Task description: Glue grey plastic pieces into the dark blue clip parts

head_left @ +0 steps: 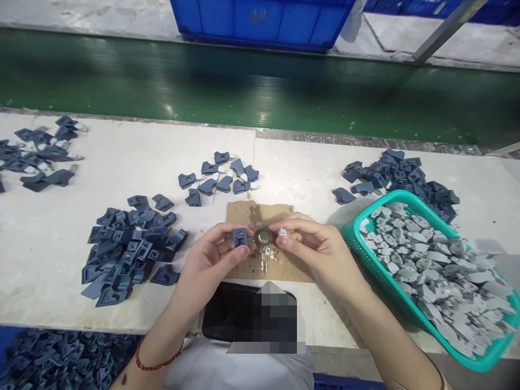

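My left hand (pixel 217 252) pinches a dark blue-grey plastic part (pixel 240 237) between thumb and fingers, its hollow side facing up. Between thumb and fingertips of my right hand (pixel 309 241) is a small light grey piece (pixel 282 233). The two held parts are apart. A small round metallic object (pixel 264 237) sits between my hands, with shiny wet-looking spots around it, on a piece of brown cardboard (pixel 244 271).
Dark part piles lie left (pixel 130 249) and right (pixel 406 176); joined dark-and-light pieces (pixel 221 176) lie beyond the cardboard. A teal basket (pixel 390 281) of light grey pieces stands right. A black phone (pixel 231 314) lies near me. Behind runs a green strip (pixel 203 86) and a blue crate (pixel 264 21).
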A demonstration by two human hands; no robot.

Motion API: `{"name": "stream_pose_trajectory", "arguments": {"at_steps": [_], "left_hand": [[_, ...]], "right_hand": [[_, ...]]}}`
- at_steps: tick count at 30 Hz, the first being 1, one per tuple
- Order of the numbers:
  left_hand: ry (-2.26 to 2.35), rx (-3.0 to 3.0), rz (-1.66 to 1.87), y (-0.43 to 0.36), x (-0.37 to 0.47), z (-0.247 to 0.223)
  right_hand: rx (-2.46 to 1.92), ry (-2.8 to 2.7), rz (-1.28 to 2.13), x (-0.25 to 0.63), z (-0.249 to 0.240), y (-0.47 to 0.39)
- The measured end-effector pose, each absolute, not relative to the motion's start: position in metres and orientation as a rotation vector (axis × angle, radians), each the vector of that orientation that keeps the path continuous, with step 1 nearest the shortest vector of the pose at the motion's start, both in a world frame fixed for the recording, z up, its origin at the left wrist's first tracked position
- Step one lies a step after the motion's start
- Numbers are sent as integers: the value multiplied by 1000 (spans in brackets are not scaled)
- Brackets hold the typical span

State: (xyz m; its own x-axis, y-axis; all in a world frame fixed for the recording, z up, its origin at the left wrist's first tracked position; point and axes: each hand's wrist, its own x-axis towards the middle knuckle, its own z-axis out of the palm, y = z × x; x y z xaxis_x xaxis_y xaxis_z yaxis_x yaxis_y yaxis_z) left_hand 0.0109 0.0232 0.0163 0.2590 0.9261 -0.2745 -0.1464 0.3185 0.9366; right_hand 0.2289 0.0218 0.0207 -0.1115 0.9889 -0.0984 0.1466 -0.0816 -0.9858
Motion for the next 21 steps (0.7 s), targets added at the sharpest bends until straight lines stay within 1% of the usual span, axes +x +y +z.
{"name": "stream_pose_trajectory", "arguments": {"at_steps": [4, 10, 21], "left_hand": [[1054, 981, 904, 20, 9, 12], [1028, 982, 884, 19, 8, 9], [1023, 1067, 932, 12, 13, 11]], "right_hand": [[-1340, -1345, 1308, 230, 18, 23], [-1412, -1663, 971, 227, 15, 20], [-1241, -1902, 732, 227, 10, 23]]}}
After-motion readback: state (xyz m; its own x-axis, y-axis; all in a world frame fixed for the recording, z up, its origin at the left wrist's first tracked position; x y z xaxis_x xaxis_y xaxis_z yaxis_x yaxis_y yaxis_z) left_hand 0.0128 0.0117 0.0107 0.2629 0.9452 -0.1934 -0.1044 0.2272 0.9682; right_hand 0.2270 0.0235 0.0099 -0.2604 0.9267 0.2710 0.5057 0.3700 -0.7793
